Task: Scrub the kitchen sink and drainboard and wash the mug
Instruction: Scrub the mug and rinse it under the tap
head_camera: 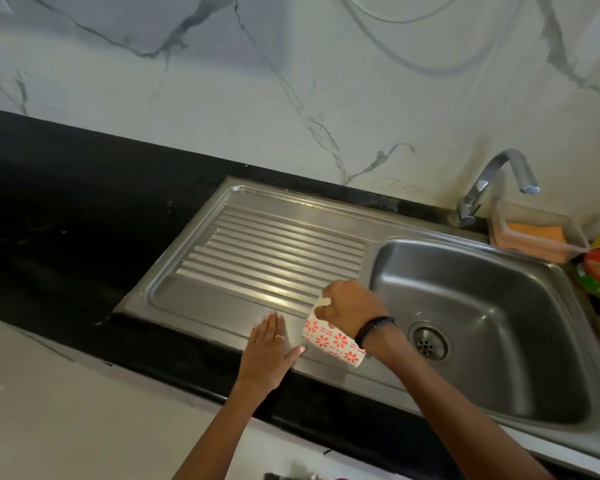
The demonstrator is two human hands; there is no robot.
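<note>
One steel drainboard in black counter, left hand flat, right hand gripping mug.

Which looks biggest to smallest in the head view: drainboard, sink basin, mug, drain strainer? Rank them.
1. drainboard and sink basin: look alike, unranked.
2. mug, partly hidden by the right hand.
3. drain strainer.

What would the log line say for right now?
right hand: grips floral mug, tilted over drainboard | left hand: flat on sink rim | tap: no water seen
</note>
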